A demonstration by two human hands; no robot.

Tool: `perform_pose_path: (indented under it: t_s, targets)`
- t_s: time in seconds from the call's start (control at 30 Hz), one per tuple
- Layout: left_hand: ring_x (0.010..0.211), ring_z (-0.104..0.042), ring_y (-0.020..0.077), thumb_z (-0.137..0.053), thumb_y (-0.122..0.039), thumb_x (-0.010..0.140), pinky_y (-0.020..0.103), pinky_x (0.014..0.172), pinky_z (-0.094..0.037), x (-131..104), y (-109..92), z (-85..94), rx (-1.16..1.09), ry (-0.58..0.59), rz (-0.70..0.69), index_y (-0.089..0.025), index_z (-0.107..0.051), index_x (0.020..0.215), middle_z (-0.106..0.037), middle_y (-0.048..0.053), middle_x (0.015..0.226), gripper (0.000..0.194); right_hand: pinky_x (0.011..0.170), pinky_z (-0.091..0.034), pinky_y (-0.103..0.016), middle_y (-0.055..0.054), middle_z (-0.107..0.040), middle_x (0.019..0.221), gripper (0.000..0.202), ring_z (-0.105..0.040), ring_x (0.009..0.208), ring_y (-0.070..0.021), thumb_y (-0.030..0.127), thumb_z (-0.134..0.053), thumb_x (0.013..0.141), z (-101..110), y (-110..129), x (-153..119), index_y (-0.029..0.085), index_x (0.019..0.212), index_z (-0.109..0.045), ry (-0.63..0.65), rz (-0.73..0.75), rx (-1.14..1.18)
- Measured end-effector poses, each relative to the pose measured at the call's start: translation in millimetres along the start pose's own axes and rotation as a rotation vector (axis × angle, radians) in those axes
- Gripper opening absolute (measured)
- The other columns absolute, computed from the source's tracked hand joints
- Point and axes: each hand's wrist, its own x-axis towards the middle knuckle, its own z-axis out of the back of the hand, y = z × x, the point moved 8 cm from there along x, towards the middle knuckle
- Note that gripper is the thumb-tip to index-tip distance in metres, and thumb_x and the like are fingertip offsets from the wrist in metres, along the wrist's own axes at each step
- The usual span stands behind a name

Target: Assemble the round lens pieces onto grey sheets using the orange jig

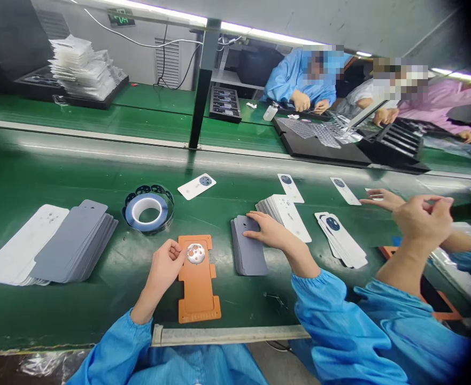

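Note:
My left hand (163, 271) is closed in a pinch at the left edge of an orange jig (198, 291); what its fingertips hold, if anything, is hidden. On the jig's upper part sits a round silver piece with holes (195, 254). My right hand (270, 231) rests with fingers stretched over the top of a stack of grey phone-shaped panels (251, 259). Behind that hand lies a fanned stack of white panels (293, 216). Left of the jig stands a roll of blue-edged tape (161, 218) with dark round camera-ring stickers along its loose strip.
White panels (16, 248) and grey panels (72, 246) lie in stacks at left. Single white panels, one here (193, 188), lie along the back. A co-worker's hands (422, 219) are at right, near another white stack (349, 246). A post (201, 91) stands behind.

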Motion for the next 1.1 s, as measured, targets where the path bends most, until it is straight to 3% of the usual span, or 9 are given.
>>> perform_pose_path:
  t_s: [0.1,0.17,0.23,0.33,0.4,0.53,0.73,0.9,1.1]
  targets:
    - [0.057,-0.059,0.0143,-0.066,-0.037,0.084,0.025,0.055,-0.045,-7.7,0.2,4.8,0.031,-0.010,-0.022,-0.021,-0.058,0.078,-0.063,-0.001,0.067,0.018,0.099,-0.052,-0.050,-0.015,-0.067,0.128,0.039,-0.065,0.117,-0.0353,0.043,-0.069,0.086,24.9,6.0,-8.3,0.021,0.119,-0.066,-0.119,-0.023,0.059]
    - [0.073,-0.069,0.0184,-0.063,-0.037,0.088,0.027,0.061,-0.051,-14.8,-3.1,10.1,0.055,-0.027,-0.076,-0.021,-0.062,0.087,-0.072,0.005,0.089,0.016,0.089,-0.056,-0.047,-0.012,-0.072,0.117,0.030,-0.068,0.104,-0.0320,0.044,-0.067,0.089,48.1,14.9,-20.4,0.023,0.110,-0.068,-0.210,-0.023,0.183]
    - [0.110,-0.070,0.0257,-0.059,-0.035,0.093,0.035,0.082,-0.057,-23.1,-11.2,14.6,0.093,-0.035,-0.185,-0.022,-0.065,0.102,-0.069,0.013,0.127,0.018,0.080,-0.058,-0.044,-0.010,-0.075,0.111,0.031,-0.070,0.094,-0.0292,0.048,-0.067,0.091,66.9,29.3,-33.7,0.024,0.109,-0.071,-0.266,-0.003,0.376]
    - [0.148,-0.043,0.0281,-0.051,-0.034,0.100,0.048,0.119,-0.040,-33.6,-20.3,12.1,0.140,0.060,-0.310,-0.024,-0.057,0.137,-0.045,0.012,0.161,0.038,0.074,-0.060,-0.040,-0.010,-0.076,0.111,0.036,-0.071,0.090,-0.0278,0.053,-0.072,0.089,75.5,62.6,-47.4,0.025,0.110,-0.075,-0.306,0.026,0.621]
    - [0.153,-0.036,0.0264,-0.044,-0.037,0.104,0.049,0.125,-0.031,-37.2,-18.8,6.3,0.152,0.175,-0.301,-0.024,-0.041,0.155,-0.040,0.011,0.165,0.052,0.077,-0.061,-0.040,-0.009,-0.077,0.111,0.036,-0.072,0.092,-0.0278,0.053,-0.074,0.087,62.7,91.9,-48.1,0.025,0.110,-0.077,-0.274,0.050,0.726]
    - [0.158,-0.025,0.0278,-0.041,-0.047,0.105,0.048,0.128,-0.026,-39.3,-14.3,2.3,0.149,0.304,-0.263,-0.023,-0.021,0.165,-0.028,0.011,0.170,0.067,0.083,-0.062,-0.041,-0.008,-0.077,0.111,0.034,-0.073,0.093,-0.0262,0.050,-0.072,0.089,7.4,143.6,-36.5,0.024,0.110,-0.076,-0.078,0.110,0.859]
    - [0.159,-0.017,0.0337,-0.052,-0.061,0.098,0.050,0.126,-0.027,-40.0,-16.8,3.4,0.144,0.347,-0.253,-0.025,-0.016,0.166,-0.023,0.010,0.172,0.085,0.082,-0.061,-0.040,-0.008,-0.076,0.116,0.029,-0.073,0.094,-0.0251,0.043,-0.066,0.094,-45.3,159.6,-31.1,0.024,0.115,-0.073,0.042,0.152,0.800]
    - [0.160,-0.011,0.0366,-0.065,-0.058,0.092,0.053,0.122,-0.034,-38.4,-11.7,-2.6,0.259,0.344,-0.244,-0.028,-0.009,0.167,-0.020,0.009,0.173,0.099,0.087,-0.060,-0.044,-0.010,-0.074,0.118,0.026,-0.071,0.101,-0.0275,0.037,-0.063,0.096,-47.0,160.6,-32.6,0.024,0.117,-0.071,-0.044,0.214,0.625]
    - [0.161,-0.003,0.0326,-0.072,-0.044,0.091,0.052,0.126,-0.029,-37.3,-6.5,-12.5,0.388,0.353,-0.283,-0.029,0.007,0.166,-0.008,0.008,0.175,0.110,0.109,-0.048,-0.059,-0.019,-0.064,0.131,0.030,-0.052,0.134,-0.0366,0.025,-0.057,0.099,-55.6,177.5,-45.2,0.017,0.125,-0.068,-0.365,0.493,0.072]
